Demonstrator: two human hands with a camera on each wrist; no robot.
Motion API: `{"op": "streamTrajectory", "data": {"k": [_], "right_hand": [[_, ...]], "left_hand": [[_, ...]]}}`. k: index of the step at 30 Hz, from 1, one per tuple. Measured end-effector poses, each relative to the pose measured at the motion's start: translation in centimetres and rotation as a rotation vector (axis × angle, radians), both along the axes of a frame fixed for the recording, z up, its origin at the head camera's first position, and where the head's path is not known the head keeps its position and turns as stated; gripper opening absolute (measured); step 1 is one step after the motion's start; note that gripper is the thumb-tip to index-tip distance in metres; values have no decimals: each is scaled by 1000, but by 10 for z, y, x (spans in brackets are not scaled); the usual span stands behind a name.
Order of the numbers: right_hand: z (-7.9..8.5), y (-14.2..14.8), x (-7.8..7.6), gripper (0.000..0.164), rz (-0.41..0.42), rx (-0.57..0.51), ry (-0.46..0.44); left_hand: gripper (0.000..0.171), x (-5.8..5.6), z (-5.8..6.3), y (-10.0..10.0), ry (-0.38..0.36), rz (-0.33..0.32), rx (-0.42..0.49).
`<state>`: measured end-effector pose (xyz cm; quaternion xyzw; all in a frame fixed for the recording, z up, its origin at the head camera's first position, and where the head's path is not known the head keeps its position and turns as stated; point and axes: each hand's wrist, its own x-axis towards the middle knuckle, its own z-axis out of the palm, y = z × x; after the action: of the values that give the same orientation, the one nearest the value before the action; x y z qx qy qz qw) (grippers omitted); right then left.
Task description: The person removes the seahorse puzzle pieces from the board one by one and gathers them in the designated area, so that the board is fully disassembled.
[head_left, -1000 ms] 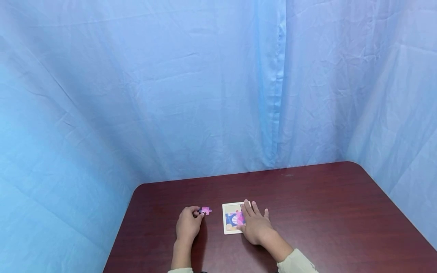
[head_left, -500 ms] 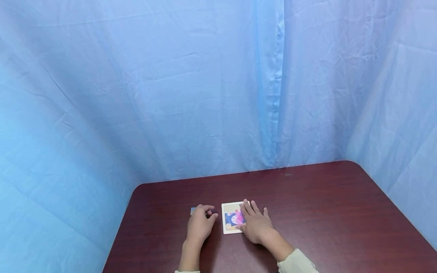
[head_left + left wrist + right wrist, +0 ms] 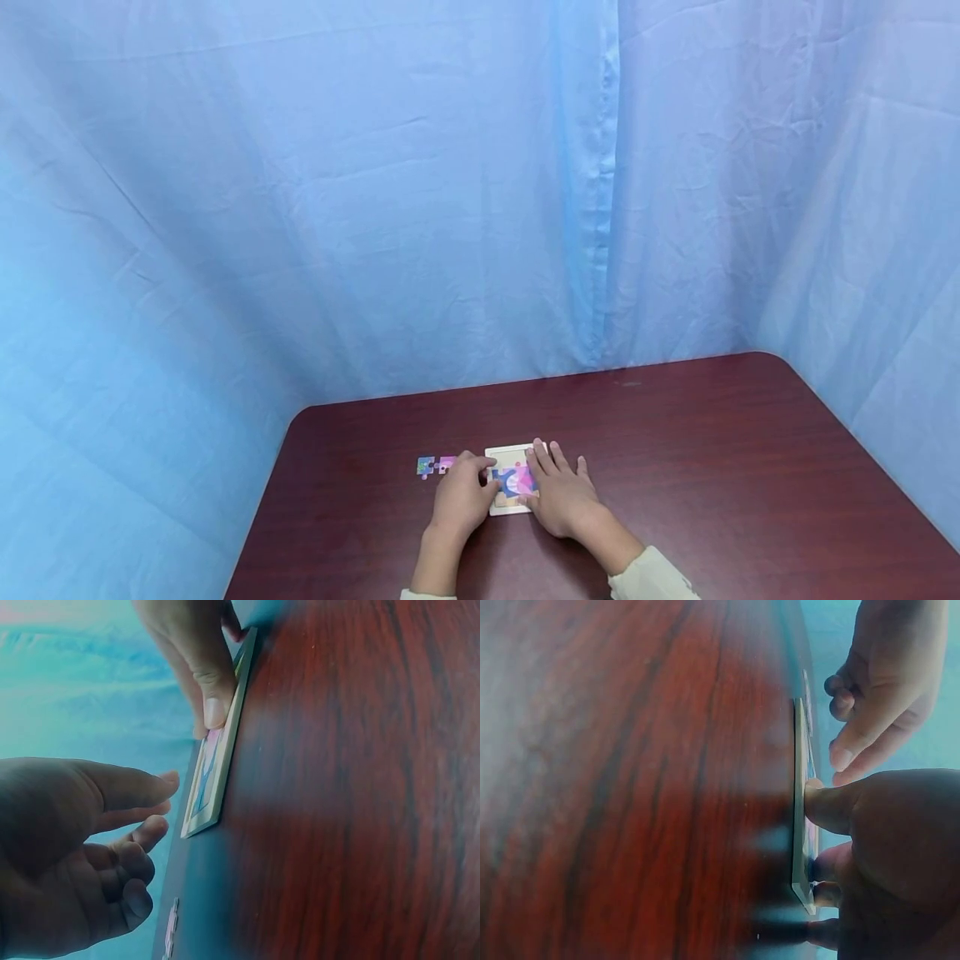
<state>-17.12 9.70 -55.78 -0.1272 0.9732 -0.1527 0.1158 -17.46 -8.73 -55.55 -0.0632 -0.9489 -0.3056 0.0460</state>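
My left hand [image 3: 463, 497] hovers at the left edge of a small white-framed puzzle board [image 3: 512, 509]. Its thumb and forefinger are apart, with nothing between them in the left wrist view. Spread fingers of my right hand [image 3: 562, 496] rest on the board's right side and hide part of its picture. Inside the frame, blue and pink puzzle pieces [image 3: 516, 480] show, with a beige area above them. The thumb of the right hand [image 3: 199, 660] presses on the board in the left wrist view.
Just left of my left hand, a blue puzzle piece [image 3: 425, 466] and a pink puzzle piece [image 3: 447, 462] lie side by side on the dark red-brown table [image 3: 675, 467]. Blue curtains [image 3: 450, 208] hang behind the table and at both sides.
My left hand has left the pink puzzle piece and moved right to the board's left edge. The blue piece has come into sight beside the pink one. My right hand stays on the board.
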Motion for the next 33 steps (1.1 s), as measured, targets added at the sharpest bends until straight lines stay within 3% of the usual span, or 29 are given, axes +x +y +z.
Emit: {"op": "streamTrajectory", "data": {"k": [19,33], "right_hand": [[1,-2,2,73,4,-9,16],[4,-3,3,59,15,-10,48]], "left_hand": [[42,3,-6,7,-55,0,-45],[41,2,-4,7,-24,1,-61]]}}
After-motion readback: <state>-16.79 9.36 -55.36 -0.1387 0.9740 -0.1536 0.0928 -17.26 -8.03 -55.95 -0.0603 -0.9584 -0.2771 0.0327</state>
